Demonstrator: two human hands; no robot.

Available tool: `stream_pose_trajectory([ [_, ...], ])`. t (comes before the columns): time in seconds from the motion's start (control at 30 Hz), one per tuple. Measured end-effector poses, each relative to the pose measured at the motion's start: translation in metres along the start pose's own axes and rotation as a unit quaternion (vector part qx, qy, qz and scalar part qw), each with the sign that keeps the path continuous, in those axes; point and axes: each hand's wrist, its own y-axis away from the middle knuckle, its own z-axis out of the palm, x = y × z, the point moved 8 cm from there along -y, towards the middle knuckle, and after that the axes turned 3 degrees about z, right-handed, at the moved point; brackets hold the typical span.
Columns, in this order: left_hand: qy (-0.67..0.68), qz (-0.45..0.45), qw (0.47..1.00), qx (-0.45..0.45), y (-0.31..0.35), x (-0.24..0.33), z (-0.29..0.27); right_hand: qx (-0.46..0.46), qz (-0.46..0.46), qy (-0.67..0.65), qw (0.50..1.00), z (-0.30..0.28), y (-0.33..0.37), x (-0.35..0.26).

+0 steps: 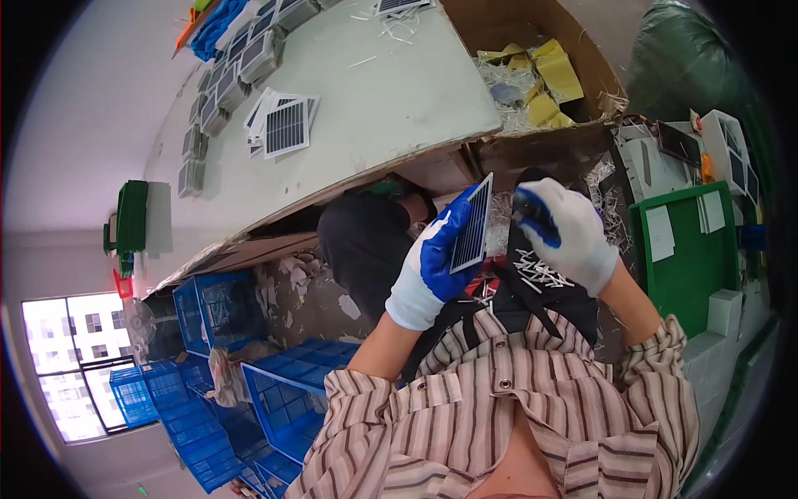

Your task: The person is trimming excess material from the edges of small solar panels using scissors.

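A small solar panel (474,226) with a dark gridded face and white border is tilted up above my lap. My left hand (442,256), in a white glove with a blue coated palm, grips it by its left side. To the right of the panel and apart from it is my right hand (569,233), in a similar glove, its fingers curled. Something dark shows at those fingertips, but I cannot make out what it is. Thin white strips (540,270) lie scattered over my dark trousers and apron.
On the pale table (382,100) ahead lie loose solar panels (287,127) and several stacks of them (220,87). A cardboard box (582,29) holds shredded strips and yellow scraps. Blue plastic crates (287,399) stand at left; a green tray (690,249) is at right.
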Motion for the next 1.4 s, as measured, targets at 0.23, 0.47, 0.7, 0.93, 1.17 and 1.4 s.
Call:
stream_pose_trajectory([
  [0.23, 0.039, -0.054, 0.997, 0.040, 0.012, -0.008, 0.008, -0.046, 0.045, 0.204, 0.977, -0.002, -0.010, 0.032],
  [0.47, 0.036, -0.087, 0.991, 0.096, 0.015, -0.016, -0.009, -0.039, -0.044, 0.105, 0.993, 0.001, -0.002, -0.001],
  [0.7, 0.036, -0.027, 0.998, 0.046, 0.011, -0.005, -0.002, 0.001, 0.093, 0.119, 0.989, -0.001, -0.008, 0.046],
  [0.93, -0.060, 0.057, 0.988, 0.133, 0.008, 0.006, -0.007, -0.049, 0.160, -0.282, 0.945, 0.011, -0.014, 0.017],
  [1.17, -0.148, 0.046, 0.981, 0.114, 0.015, 0.012, -0.003, 0.076, 0.181, -0.327, 0.924, 0.012, -0.013, 0.064],
  [1.4, -0.074, 0.029, 0.992, 0.097, 0.013, 0.006, -0.004, 0.028, 0.272, -0.418, 0.866, 0.023, 0.006, 0.059],
])
